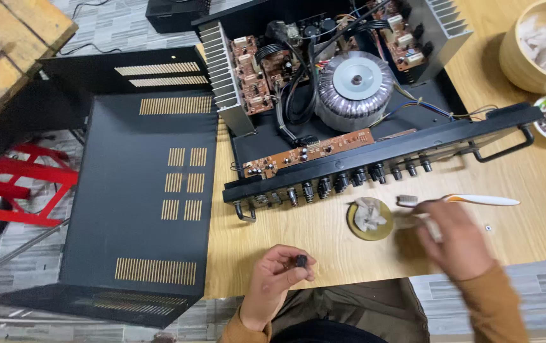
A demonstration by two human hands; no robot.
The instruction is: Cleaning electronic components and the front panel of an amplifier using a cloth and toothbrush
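The pale wooden table (324, 254) looks smooth and matt; beside it, the black sheet-metal cover (139, 209) is matt, and the ribbed aluminium heatsink (225, 76) shines.

No packages, labels, signs or screens can be made out anywhere in this view.
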